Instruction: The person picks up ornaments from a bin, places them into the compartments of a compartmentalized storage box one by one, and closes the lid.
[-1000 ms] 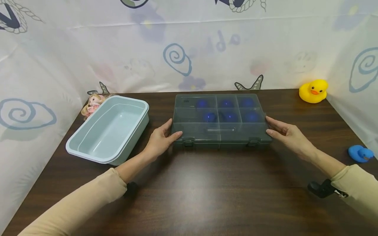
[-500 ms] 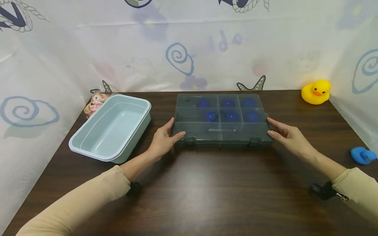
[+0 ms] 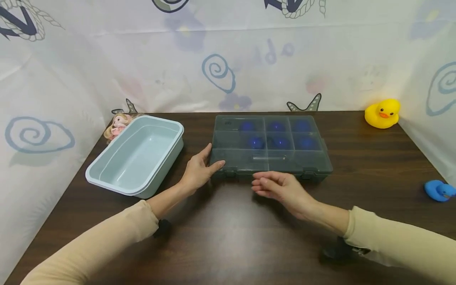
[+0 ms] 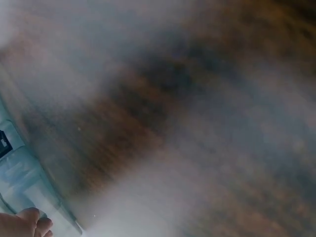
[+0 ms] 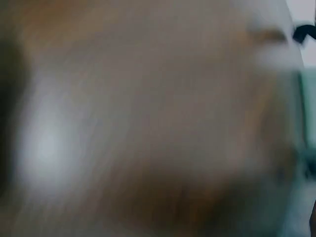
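A dark, see-through compartment box [image 3: 236,158] lies flat on the table with its lid down. Several round blue things [image 3: 255,143] show through the lid in its back and middle sections. My left hand [image 3: 197,170] holds the box's front left corner, thumb over the front edge and fingers along the side; in the left wrist view, fingertips [image 4: 30,216] show at the box's edge. My right hand [image 3: 285,192] hovers before the box's front edge between the two latches [image 3: 308,174], fingers loosely bent with nothing between them. The right wrist view is blurred.
On the left stands a pale blue basin [image 3: 160,174], with a small doll [image 3: 117,124] behind it. A yellow rubber duck [image 3: 382,114] sits at the back right, and a blue duck [image 3: 439,191] at the right edge. A patterned cloth [image 3: 178,79] hangs round the table.
My right hand has left the box's right side and moved left to the middle of its front edge. My left hand has stayed at the front left corner.
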A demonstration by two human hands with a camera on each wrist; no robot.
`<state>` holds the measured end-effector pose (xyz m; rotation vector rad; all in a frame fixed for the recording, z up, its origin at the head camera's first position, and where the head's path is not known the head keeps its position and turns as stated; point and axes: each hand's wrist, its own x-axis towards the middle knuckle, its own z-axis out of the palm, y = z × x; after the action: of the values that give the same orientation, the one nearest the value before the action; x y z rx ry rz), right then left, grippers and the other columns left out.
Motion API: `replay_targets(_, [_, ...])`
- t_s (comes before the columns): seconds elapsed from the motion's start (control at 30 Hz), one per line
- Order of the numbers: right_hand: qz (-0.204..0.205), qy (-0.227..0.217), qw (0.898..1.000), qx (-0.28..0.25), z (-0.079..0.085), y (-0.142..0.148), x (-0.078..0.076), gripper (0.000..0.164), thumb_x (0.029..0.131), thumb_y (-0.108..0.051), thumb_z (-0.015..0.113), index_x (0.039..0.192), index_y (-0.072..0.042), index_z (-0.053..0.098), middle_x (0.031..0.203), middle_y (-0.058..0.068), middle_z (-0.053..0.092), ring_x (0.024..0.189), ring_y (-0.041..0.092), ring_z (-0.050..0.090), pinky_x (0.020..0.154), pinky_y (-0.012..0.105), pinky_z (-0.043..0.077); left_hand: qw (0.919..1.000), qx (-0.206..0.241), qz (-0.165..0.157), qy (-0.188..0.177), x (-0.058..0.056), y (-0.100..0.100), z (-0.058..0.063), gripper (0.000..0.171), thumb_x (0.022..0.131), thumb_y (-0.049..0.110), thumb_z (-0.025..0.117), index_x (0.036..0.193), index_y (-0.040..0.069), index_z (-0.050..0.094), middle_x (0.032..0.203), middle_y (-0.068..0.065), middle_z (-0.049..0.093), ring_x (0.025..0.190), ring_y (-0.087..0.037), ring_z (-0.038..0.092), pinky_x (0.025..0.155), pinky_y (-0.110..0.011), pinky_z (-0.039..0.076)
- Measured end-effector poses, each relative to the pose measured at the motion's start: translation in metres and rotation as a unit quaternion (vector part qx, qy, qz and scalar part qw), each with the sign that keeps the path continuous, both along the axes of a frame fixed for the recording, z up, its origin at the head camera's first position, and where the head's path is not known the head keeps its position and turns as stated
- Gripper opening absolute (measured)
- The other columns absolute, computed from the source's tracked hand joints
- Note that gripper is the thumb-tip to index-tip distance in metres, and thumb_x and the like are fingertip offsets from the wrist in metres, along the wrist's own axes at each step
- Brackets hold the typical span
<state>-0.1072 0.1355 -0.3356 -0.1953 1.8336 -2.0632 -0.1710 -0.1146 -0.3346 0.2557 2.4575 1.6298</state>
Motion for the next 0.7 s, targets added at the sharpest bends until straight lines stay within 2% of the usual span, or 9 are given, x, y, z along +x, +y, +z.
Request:
replay_targets(0.07, [0.000, -0.075, 0.997, -0.024, -0.009, -0.022, 0.000, 0.040, 0.098, -0.005, 0.047, 0.133, 0.013, 0.041, 0.127, 0.027, 0.054, 0.104, 0.016, 0.063, 0.094, 0.031, 0.048, 1.0000, -0.007, 0.002, 0.000, 0.001, -0.001, 0.000, 0.079, 0.090, 0.020, 0.065, 0.149, 0.001, 0.016, 0.155, -0.011, 0.018, 0.139, -0.024, 0.026, 0.106, -0.038, 0.036])
replay_targets(0.17, [-0.022, -0.125, 0.991, -0.051, -0.020, -0.046, 0.000, 0.041, 0.099, -0.003, 0.043, 0.137, 0.011, 0.036, 0.133, 0.030, 0.047, 0.105, 0.016, 0.062, 0.096, 0.030, 0.046, 0.9999, -0.015, 0.007, 0.001, 0.001, -0.001, 0.000, 0.078, 0.090, 0.021, 0.065, 0.149, 0.002, 0.017, 0.155, -0.010, 0.020, 0.139, -0.022, 0.027, 0.105, -0.037, 0.036])
replay_targets(0.27, [-0.058, -0.139, 0.986, -0.078, -0.026, -0.065, 0.002, 0.042, 0.099, -0.001, 0.041, 0.139, 0.011, 0.034, 0.135, 0.030, 0.045, 0.106, 0.017, 0.062, 0.096, 0.029, 0.046, 0.9998, -0.017, 0.012, 0.003, 0.001, -0.001, 0.001, 0.077, 0.090, 0.021, 0.064, 0.149, 0.002, 0.017, 0.154, -0.010, 0.021, 0.138, -0.021, 0.028, 0.104, -0.036, 0.037])
replay_targets(0.47, [-0.127, -0.139, 0.971, -0.148, -0.032, -0.089, 0.008, 0.043, 0.101, -0.001, 0.036, 0.142, 0.010, 0.027, 0.140, 0.029, 0.041, 0.113, 0.025, 0.059, 0.093, 0.027, 0.048, 0.9999, -0.009, 0.011, 0.007, 0.001, -0.002, 0.001, 0.077, 0.090, 0.020, 0.064, 0.149, 0.001, 0.018, 0.154, -0.011, 0.022, 0.138, -0.021, 0.029, 0.105, -0.035, 0.036])
replay_targets(0.6, [-0.145, -0.149, 0.961, -0.180, -0.035, -0.095, 0.011, 0.045, 0.102, -0.005, 0.033, 0.145, 0.007, 0.023, 0.144, 0.027, 0.036, 0.104, 0.018, 0.063, 0.089, 0.024, 0.050, 0.9999, -0.004, 0.004, 0.010, 0.000, -0.001, 0.000, 0.077, 0.091, 0.020, 0.064, 0.148, 0.000, 0.017, 0.154, -0.012, 0.020, 0.140, -0.022, 0.025, 0.108, -0.036, 0.033])
replay_targets(0.7, [-0.156, -0.156, 0.957, -0.189, -0.037, -0.098, 0.011, 0.044, 0.103, -0.007, 0.033, 0.144, 0.005, 0.025, 0.142, 0.025, 0.039, 0.095, 0.011, 0.065, 0.085, 0.021, 0.051, 0.9999, -0.007, 0.004, 0.010, 0.000, -0.002, -0.001, 0.077, 0.090, 0.019, 0.064, 0.148, -0.001, 0.017, 0.154, -0.013, 0.020, 0.140, -0.023, 0.025, 0.108, -0.037, 0.032])
